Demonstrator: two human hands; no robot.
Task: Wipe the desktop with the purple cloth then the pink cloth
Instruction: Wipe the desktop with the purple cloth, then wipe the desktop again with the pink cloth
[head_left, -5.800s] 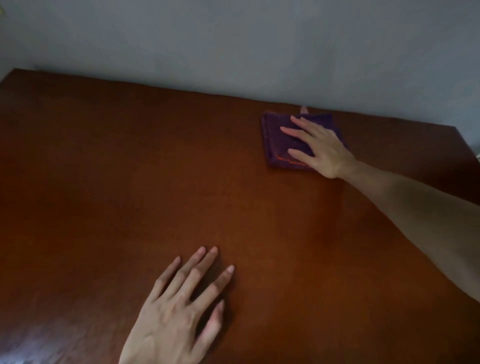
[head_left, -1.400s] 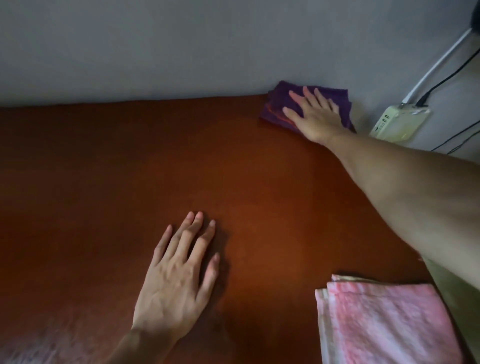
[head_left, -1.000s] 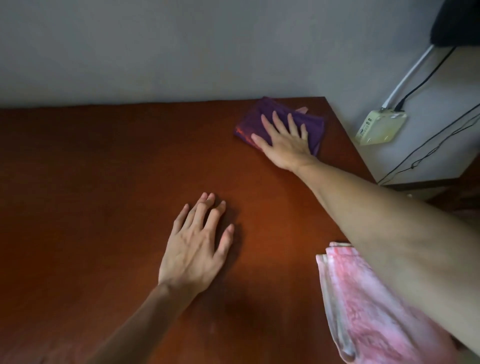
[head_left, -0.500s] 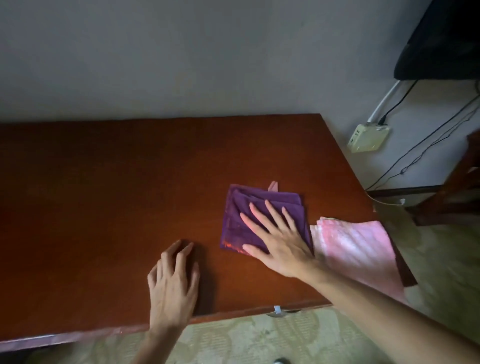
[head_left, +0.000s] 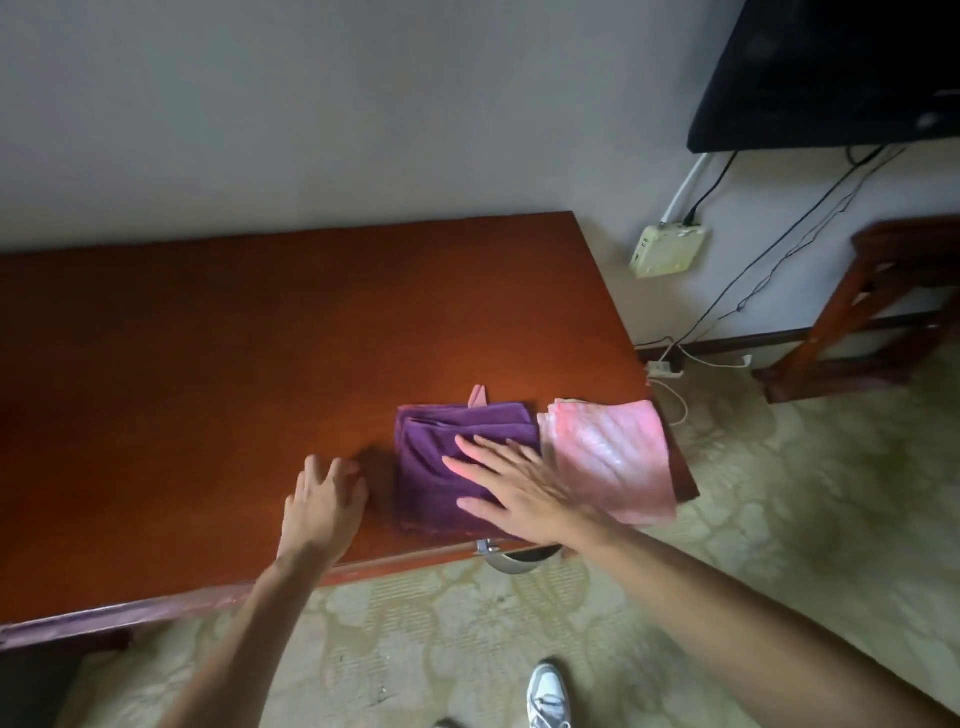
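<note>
Right hand (head_left: 524, 493) flat, fingers spread, palm pressing folded purple terry cloth (head_left: 447, 467) near front edge of reddish-brown wooden desktop (head_left: 234, 364). Left hand (head_left: 324, 506) open, resting just left. Folded pink cloth (head_left: 608, 457) touches purple cloth's right side.

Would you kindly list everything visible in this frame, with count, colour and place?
desk: one, reddish-brown, against the wall
purple cloth: one, folded, near the desk's front right
pink cloth: one, folded, right of the purple cloth at the desk's corner
handle: one, metal, below the front edge
box: one, cream, on the wall, cables attached
screen: one, black, top right
stand: one, dark wood, far right
carpet: patterned, beige
shoe: one, white-grey, bottom
left hand: on the desk
right hand: flat on the purple cloth
</note>
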